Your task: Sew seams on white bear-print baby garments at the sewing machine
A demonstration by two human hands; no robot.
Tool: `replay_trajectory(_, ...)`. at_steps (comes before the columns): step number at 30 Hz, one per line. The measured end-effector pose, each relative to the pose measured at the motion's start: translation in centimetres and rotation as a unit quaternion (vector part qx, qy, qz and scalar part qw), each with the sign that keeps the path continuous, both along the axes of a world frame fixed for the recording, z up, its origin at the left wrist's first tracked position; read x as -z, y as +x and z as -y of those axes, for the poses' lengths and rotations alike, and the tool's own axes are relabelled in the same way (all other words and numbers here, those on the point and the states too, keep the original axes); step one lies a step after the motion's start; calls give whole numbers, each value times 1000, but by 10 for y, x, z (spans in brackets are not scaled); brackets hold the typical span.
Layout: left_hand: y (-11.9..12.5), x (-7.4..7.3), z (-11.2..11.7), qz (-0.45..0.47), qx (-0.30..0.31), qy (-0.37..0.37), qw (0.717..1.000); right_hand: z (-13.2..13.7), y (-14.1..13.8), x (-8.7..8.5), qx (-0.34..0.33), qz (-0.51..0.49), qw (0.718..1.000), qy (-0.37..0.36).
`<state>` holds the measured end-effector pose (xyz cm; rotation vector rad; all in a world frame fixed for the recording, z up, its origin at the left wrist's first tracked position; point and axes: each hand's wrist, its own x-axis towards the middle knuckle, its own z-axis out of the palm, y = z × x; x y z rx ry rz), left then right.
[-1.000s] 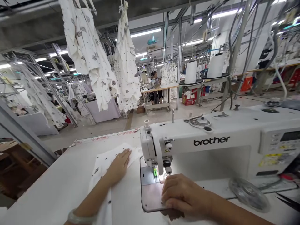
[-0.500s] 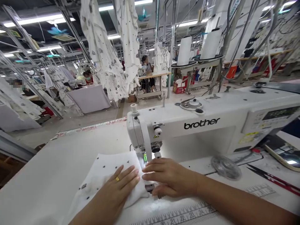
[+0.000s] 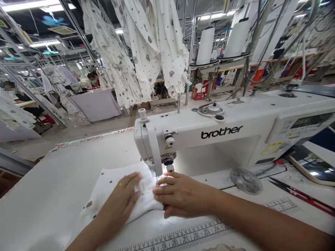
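Observation:
A piece of white fabric (image 3: 107, 177) with small dark motifs lies on the table at the left of the white sewing machine (image 3: 183, 129), its right edge by the needle area. My left hand (image 3: 119, 198), a yellow ring on one finger, is on top of it. The cloth bunches between the thumb and the blurred fingers. My right hand (image 3: 183, 196) is in front of the machine head, fingers slightly apart and fingertips against the fabric's right edge. The hand and cloth hide most of the needle plate. A white tape strip (image 3: 155, 150) hangs down the machine head.
A printed ruler scale (image 3: 180, 237) runs along the front of the table. To the right are a clear round coil (image 3: 246, 181), red-handled tweezers or snips (image 3: 300, 195) and a phone (image 3: 314, 164). Thread cones (image 3: 205, 47) and hanging patterned garments (image 3: 146, 48) stand behind; people sit farther back.
My left hand has gone from lying flat to bent, and the fabric has puckered beneath it. My right fingertips have come against the cloth. The view has shifted slightly.

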<state>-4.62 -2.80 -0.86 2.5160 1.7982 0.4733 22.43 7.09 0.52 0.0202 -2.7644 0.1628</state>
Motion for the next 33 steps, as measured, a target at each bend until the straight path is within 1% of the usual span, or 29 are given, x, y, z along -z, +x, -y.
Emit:
replay_trajectory(2,-3,2,-4,4,0,4,1000,0,1,-3,0,5,1000,-17)
replay_trajectory(5,-2,-3,-7,-11,33,30,999,1,2,-7,-8,5,999,-42)
replay_trajectory(7,1,-10,-7,-41,90,42,994,1,1,-7,-13,4,999,-49)
replay_trajectory(9,5,-16,-6,-76,158,28,984,1,1,-6,-18,0,998,-52)
replay_trajectory(11,7,-19,-7,-89,192,7,977,0,1,-4,-19,-4,999,-51)
replay_trajectory(14,6,-16,-7,-74,182,-12,981,-1,1,-2,-8,-7,999,-46)
replay_trajectory(17,4,-12,-7,-53,159,-8,986,-2,1,-2,14,-15,999,-40)
replay_trajectory(20,7,-14,-4,-34,137,-13,990,-2,1,-3,34,-38,998,-31)
replay_trajectory(22,11,-18,-2,-34,143,-35,989,-2,2,-3,30,-46,998,-27)
replay_trajectory(25,19,-23,-1,-38,175,-67,982,-2,3,-5,7,-33,999,-18)
replay_trajectory(27,23,-24,-3,-39,188,-76,978,-2,3,-6,5,-26,1000,-7)
replay_trajectory(33,20,-20,-16,-45,170,-72,982,-8,5,-6,54,-30,998,14)
